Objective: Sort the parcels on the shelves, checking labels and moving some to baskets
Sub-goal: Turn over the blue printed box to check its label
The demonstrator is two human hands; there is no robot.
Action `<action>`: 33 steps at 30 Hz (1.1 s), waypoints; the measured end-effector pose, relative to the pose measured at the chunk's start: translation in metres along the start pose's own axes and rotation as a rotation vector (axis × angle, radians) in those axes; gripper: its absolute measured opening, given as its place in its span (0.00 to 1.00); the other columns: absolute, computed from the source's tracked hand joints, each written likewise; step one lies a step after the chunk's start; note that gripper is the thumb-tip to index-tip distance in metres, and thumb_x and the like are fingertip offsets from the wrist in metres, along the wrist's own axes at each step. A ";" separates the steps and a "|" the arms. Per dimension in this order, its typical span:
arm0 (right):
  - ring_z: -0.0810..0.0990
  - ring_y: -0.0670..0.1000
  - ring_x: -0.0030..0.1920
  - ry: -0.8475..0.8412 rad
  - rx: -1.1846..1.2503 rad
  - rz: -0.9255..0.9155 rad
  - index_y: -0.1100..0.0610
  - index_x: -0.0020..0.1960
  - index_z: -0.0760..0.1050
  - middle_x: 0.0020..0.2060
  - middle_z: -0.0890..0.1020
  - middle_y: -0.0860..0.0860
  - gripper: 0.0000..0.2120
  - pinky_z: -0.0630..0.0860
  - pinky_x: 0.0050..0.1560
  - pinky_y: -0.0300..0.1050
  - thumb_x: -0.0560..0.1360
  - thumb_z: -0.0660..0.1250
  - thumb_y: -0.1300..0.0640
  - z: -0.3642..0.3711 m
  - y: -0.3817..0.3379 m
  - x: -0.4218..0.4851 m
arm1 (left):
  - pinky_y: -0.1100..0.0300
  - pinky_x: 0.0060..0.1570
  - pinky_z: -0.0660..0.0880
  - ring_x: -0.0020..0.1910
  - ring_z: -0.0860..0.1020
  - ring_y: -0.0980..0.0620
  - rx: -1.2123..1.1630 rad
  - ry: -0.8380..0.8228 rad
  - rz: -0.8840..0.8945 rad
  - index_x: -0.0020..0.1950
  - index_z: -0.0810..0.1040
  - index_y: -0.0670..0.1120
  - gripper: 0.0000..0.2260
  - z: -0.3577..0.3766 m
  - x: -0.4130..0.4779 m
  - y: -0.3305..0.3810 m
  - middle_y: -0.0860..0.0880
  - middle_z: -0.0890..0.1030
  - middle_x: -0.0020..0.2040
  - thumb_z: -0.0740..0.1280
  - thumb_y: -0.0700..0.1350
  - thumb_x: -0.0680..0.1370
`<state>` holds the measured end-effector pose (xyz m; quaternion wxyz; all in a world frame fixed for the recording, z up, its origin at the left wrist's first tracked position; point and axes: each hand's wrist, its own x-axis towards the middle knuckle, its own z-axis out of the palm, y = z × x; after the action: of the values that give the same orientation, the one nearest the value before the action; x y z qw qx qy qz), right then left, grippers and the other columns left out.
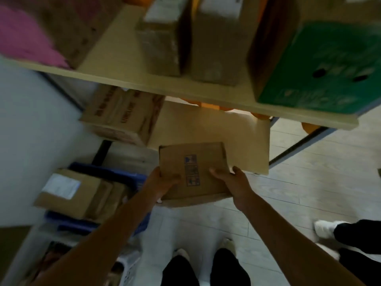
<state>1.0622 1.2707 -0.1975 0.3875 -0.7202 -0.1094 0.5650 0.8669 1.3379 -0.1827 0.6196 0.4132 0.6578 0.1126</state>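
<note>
Nearest, low and left of the person's legs: white basket (127, 265), blurred, contents can't tell.

Above it both arms reach fwd to the parcel (193, 172), a small flat brown carton held in front of the body. The left grip (164, 182) holds its near-left corner, thumb on top. The right grip (237, 185) holds the near-right edge the same way. So both grips are closed on it, one per side, w/ the parcel between them and just beyond the wrists.

The top face looks approx square, no clear long axis. A column of printed handling marks runs near-to-far down the middle. No address label shows on this face. It's prob on another side, so a flip may be needed to check it.

Key relation: the blue basket (115, 174) sits left of the parcel and lower, just beside the left forearm, w/ a labelled carton (68, 193) in or on it. The left grip is the nearer one, so a drop there would mean swinging left & down.

Beyond, the lower shelf (216, 129) is straight ahead, bare board right behind the parcel's far edge. Touching or not, can't tell. A printed carton (123, 114) sits at its left end.

Farthest is the upper shelf (165, 87) w/ brown cartons (162, 42) and a green box (321, 69) at right.
</note>
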 end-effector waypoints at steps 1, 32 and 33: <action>0.78 0.56 0.57 -0.050 -0.052 0.015 0.61 0.73 0.68 0.66 0.77 0.56 0.37 0.74 0.57 0.50 0.69 0.79 0.54 0.015 -0.007 -0.020 | 0.42 0.64 0.74 0.65 0.76 0.40 0.008 0.044 -0.011 0.73 0.70 0.44 0.32 -0.021 -0.019 -0.009 0.43 0.76 0.69 0.77 0.50 0.72; 0.82 0.51 0.59 -0.943 -0.213 -0.367 0.50 0.64 0.77 0.55 0.84 0.48 0.27 0.76 0.51 0.45 0.79 0.52 0.34 0.151 -0.179 -0.341 | 0.30 0.72 0.52 0.71 0.70 0.39 -0.905 0.589 0.358 0.78 0.61 0.60 0.36 -0.197 -0.420 -0.034 0.52 0.75 0.70 0.49 0.76 0.74; 0.81 0.51 0.60 -1.008 -0.263 -0.400 0.50 0.67 0.76 0.59 0.83 0.50 0.27 0.77 0.54 0.48 0.76 0.59 0.35 0.154 -0.176 -0.358 | 0.30 0.72 0.55 0.72 0.69 0.39 -0.910 0.592 0.389 0.77 0.62 0.60 0.35 -0.192 -0.432 -0.031 0.53 0.73 0.72 0.51 0.75 0.74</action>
<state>0.8526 1.2437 0.1742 0.2938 -0.3682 -0.4855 0.7365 0.6334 1.0934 0.1486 0.4922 0.1692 0.6006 0.6070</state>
